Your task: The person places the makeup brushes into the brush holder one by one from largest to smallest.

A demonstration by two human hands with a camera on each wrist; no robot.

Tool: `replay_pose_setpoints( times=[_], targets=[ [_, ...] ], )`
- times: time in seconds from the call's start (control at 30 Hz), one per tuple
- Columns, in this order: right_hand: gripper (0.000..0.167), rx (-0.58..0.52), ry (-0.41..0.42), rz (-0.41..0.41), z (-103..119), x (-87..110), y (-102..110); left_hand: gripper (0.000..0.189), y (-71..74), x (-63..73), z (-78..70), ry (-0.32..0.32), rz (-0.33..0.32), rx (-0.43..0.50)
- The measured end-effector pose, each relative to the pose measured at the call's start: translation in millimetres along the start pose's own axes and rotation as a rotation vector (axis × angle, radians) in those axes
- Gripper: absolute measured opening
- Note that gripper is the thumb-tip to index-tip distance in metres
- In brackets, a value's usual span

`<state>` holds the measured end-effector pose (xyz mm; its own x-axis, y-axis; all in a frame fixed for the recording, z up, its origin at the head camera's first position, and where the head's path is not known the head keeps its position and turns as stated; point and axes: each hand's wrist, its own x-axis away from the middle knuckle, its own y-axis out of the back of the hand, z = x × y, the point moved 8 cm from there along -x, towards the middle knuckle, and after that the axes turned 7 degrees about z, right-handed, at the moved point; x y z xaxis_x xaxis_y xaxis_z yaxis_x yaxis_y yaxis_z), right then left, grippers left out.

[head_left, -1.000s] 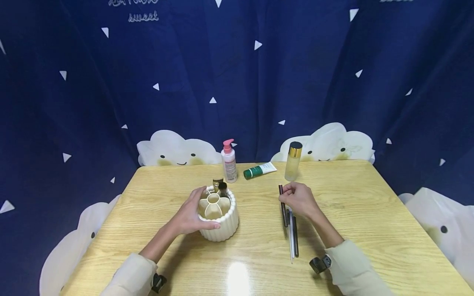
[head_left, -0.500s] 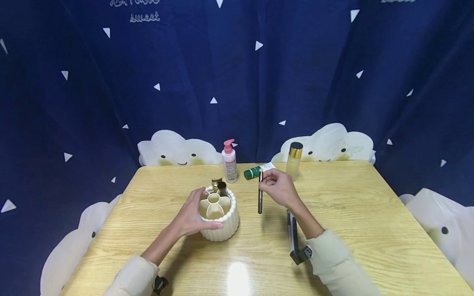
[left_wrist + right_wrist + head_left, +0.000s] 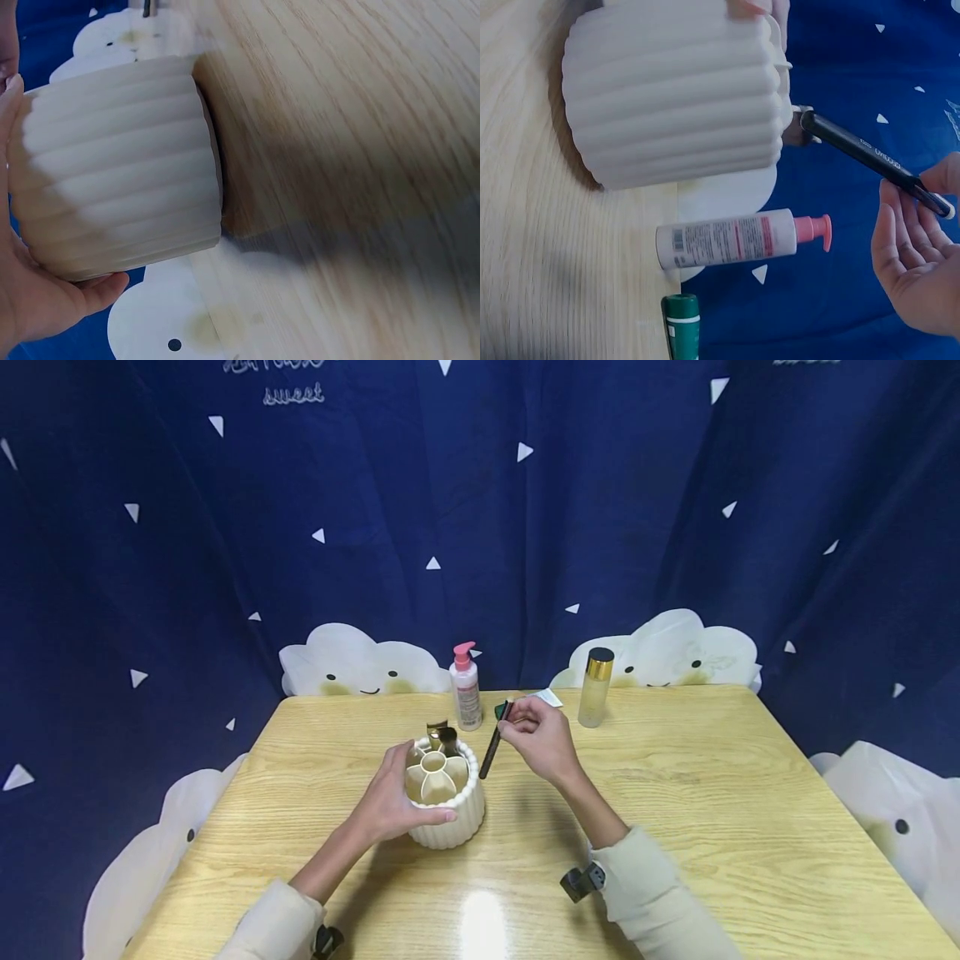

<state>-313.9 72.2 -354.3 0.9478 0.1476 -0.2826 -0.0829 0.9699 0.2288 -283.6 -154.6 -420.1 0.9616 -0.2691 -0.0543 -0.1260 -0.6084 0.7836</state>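
Observation:
A cream ribbed holder with petal-shaped compartments stands on the wooden table. My left hand grips its left side, thumb at the front and fingers at the back. In the left wrist view the holder's ribbed wall shows between thumb and fingers. A dark makeup brush sticks up from a rear compartment beside a gold-and-dark item. My right hand pinches a slim black pencil-shaped stick with pale lettering near its pale-tipped end. The stick slants, its lower end close beside the holder's right rim.
Behind the holder stands a pump bottle with a pink top. A green-and-white tube lies partly hidden behind my right hand. A clear bottle with a black-and-gold cap stands at the back right. A patterned navy curtain hangs behind the table.
My right hand has lifted the black stick from the group of slim sticks and carried it left to the holder, tilting it. The left hand stays on the holder. My right forearm now hides the other sticks.

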Motion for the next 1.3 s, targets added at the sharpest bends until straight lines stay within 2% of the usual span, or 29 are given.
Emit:
replay_pose_setpoints(
  times=[0.27, 0.5, 0.77, 1.03, 1.3],
  targets=[
    [0.013, 0.002, 0.022, 0.021, 2.7, 1.5, -14.7, 0.131, 0.3, 1.5, -1.8, 0.011, -0.015, -0.008],
    [0.012, 0.024, 0.02, 0.059, -6.5, 1.4, -29.2, 0.132, -0.4, 2.4, -2.3, 0.015, -0.024, -0.004],
    [0.009, 0.079, 0.029, 0.089, -18.9, 1.9, -42.0, 0.129, -0.4, 2.8, -3.6, 0.022, -0.041, 0.003],
    [0.006, 0.222, 0.066, 0.105, -23.7, 2.3, -49.6, 0.129, -0.4, 3.5, -4.2, 0.024, -0.044, 0.004],
    [0.009, 0.234, 0.056, 0.105, -28.4, 3.2, -53.7, 0.13, -0.7, 3.4, -3.8, 0.031, -0.041, -0.004]
  ],
)
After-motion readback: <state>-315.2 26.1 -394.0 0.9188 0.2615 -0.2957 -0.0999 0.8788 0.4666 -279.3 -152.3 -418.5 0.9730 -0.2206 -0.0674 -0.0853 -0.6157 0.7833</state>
